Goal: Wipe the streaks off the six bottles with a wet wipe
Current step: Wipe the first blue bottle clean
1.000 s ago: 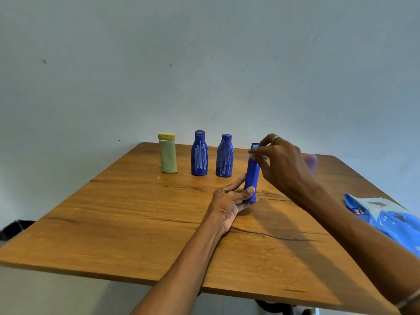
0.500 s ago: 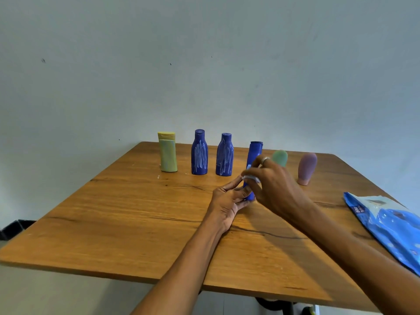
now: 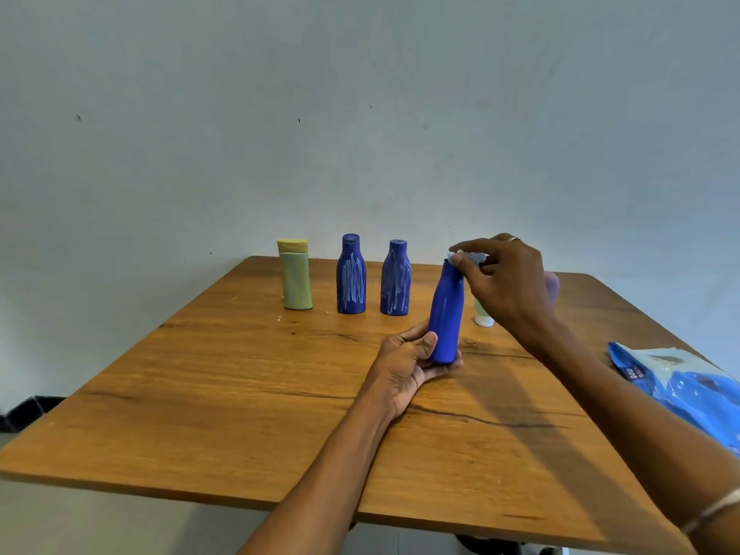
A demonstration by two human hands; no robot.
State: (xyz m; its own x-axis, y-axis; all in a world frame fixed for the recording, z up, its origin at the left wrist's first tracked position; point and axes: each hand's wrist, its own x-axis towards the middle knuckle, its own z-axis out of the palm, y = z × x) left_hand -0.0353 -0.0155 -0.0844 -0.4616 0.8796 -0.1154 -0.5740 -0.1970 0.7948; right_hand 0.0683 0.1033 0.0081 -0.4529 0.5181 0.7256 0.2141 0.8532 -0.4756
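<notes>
While the wooden table (image 3: 240,394) carries the streaked blue bottles (image 3: 351,280) in a far row, the held bottle (image 3: 445,314) stands nearly upright, its long axis leaning slightly toward the right hand (image 3: 508,286); smooth matte plastic, its body looks clean. Left hand (image 3: 408,362) grips its base; right fingertips pinch the white wipe (image 3: 466,257) on the cap.

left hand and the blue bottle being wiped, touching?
Touching: the head view shows the left hand gripping the blue bottle at its base, thumb on its front.
</notes>
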